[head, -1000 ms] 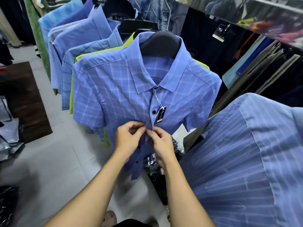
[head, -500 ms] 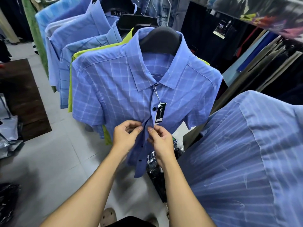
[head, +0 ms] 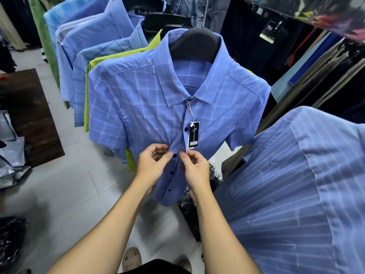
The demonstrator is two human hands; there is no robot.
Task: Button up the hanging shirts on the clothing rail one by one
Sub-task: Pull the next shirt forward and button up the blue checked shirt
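checked shirt (head: 150, 107) hangs facing, lower front unbuttoned | striped shirt (head: 286, 184) crowds its right | tiled floor (head: 69, 184) open at its left | left hand (head: 152, 163) pinches its button edge | right hand (head: 195, 167) pinches the opposite edge | black button (head: 174, 154) between thumbs

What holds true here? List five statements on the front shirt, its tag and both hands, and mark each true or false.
1. The checked blue shirt hangs on a black hanger. True.
2. The left hand hangs idle, clear of the shirt. False: it pinches the shirt's front beside a dark button.
3. A black tag hangs on a string below the collar. True.
4. The shirt right behind it is red. False: it is a lime green shirt.
5. The right hand holds the tag. False: it pinches the shirt's front edge just below the tag.
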